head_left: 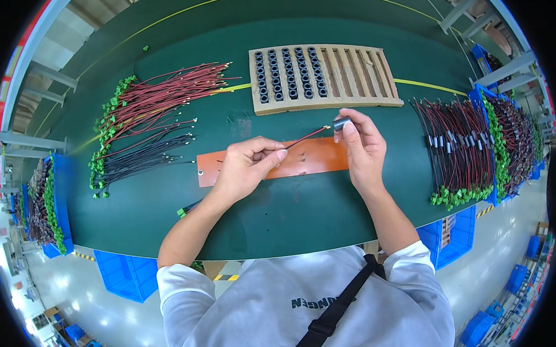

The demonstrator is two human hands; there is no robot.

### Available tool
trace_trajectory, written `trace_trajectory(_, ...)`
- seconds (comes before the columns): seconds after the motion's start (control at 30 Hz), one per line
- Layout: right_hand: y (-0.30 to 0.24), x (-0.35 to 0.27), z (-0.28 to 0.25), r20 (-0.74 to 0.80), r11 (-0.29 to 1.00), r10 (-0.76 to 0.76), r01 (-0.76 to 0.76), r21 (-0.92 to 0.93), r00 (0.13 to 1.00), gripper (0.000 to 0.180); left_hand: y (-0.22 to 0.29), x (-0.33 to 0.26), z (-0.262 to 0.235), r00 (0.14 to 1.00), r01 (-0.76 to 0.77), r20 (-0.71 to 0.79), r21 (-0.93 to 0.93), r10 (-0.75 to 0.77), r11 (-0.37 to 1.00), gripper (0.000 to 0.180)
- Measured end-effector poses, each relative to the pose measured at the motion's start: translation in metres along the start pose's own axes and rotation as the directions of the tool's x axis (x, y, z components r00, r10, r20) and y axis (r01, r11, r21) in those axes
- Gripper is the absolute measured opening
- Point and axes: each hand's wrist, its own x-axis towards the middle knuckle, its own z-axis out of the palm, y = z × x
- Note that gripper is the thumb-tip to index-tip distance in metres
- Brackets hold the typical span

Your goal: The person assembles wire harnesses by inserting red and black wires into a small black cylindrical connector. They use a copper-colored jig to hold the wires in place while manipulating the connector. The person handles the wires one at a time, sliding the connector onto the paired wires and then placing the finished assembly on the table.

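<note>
1. Blue plastic bins (463,232) sit below the table's near edge and at its left and right ends.
2. A slotted tan tray (355,72) at the far side holds rows of dark ring cores (287,73) in its left half.
3. An orange mat (309,157) lies under the hands.
4. The left hand (244,166) pinches a thin red-and-black wire (307,136) above the mat.
5. The right hand (360,143) pinches a small dark cylindrical core (341,123) at the wire's metal tip.
6. Wire bundles with green connectors (151,111) lie left; finished ones (456,149) lie right.
</note>
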Motion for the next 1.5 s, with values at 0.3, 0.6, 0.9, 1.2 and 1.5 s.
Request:
trace_trajectory(0.3,0.008,-0.003,0.003,0.020,0.992,-0.042,0.044,-0.121,0.999,0.026,-0.005,-0.001,-0.001,0.999,-0.047,0.020,-0.020,0.048,0.999,0.014)
trace_trajectory(0.6,0.009,-0.021,0.021,0.308,0.914,0.386,-0.407,0.003,0.870,0.032,-0.001,-0.008,0.007,0.991,0.051,0.133,-0.167,-0.029,0.985,0.017)
trace_trajectory(0.9,-0.011,0.016,-0.016,0.065,0.974,0.061,-0.074,0.215,0.996,0.022,0.020,-0.013,-0.021,0.978,0.100,0.170,0.136,-0.122,0.986,0.022)
trace_trajectory(1.2,0.005,-0.018,0.034,0.536,0.959,0.273,-0.268,-0.090,0.799,0.021,0.008,-0.022,-0.015,0.981,0.055,0.186,-0.022,-0.050,0.998,0.027)
trace_trajectory(1.5,0.006,-0.022,0.057,0.576,0.973,0.075,-0.187,0.138,0.814,0.021,0.012,-0.048,-0.054,0.986,0.038,0.158,0.048,-0.045,0.998,0.053)
